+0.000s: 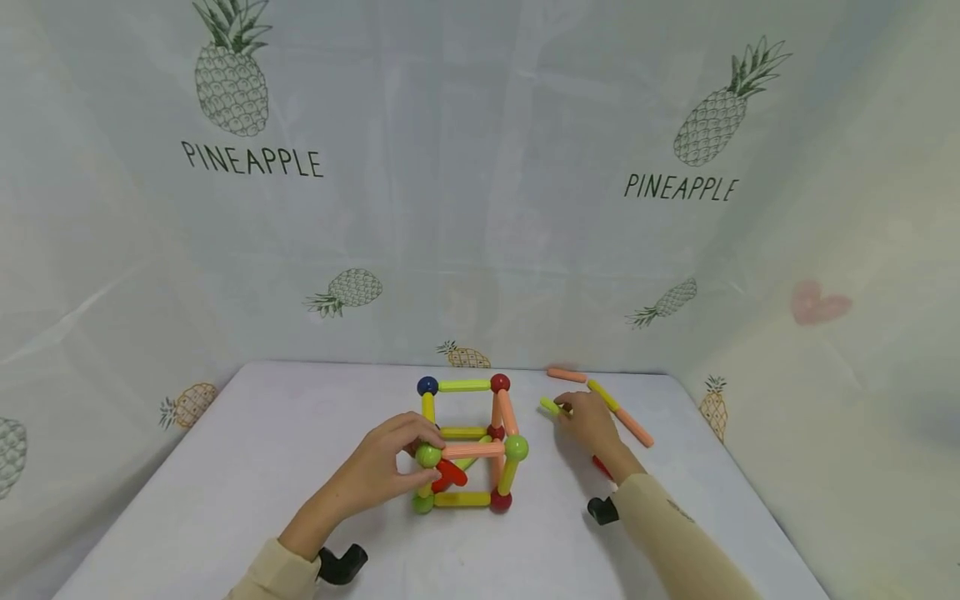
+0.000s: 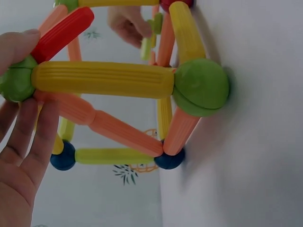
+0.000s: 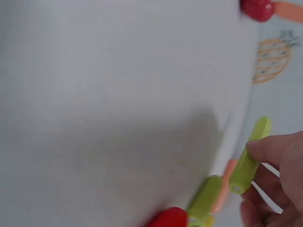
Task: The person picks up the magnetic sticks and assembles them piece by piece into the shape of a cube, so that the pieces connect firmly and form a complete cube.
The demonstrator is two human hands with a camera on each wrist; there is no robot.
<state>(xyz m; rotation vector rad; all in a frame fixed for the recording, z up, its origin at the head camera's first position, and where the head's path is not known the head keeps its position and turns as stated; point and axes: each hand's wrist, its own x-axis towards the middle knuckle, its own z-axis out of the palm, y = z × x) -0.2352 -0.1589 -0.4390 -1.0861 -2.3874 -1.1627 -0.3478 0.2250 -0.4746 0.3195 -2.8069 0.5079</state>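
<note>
A cube-like frame of coloured rods and balls stands on the table, with yellow, orange and light green rods between its balls. My left hand (image 1: pixel 378 467) holds the frame's near upper left green ball (image 1: pixel 428 455), thumb on one side and fingers on the other in the left wrist view. From that ball a red rod (image 2: pixel 65 34) sticks out at a slant. To the right of the frame, my right hand (image 1: pixel 592 425) pinches a light green rod (image 3: pixel 251 158) between thumb and fingers. The rod is held above the table in the right wrist view.
Loose rods lie on the right of the table: an orange rod (image 1: pixel 567 375) at the back edge, a yellow rod (image 1: pixel 603 395) end to end with another orange rod (image 1: pixel 635 427), and a red rod (image 1: pixel 602 468) partly under my right forearm. Behind hangs a pineapple-print curtain (image 1: pixel 480 208).
</note>
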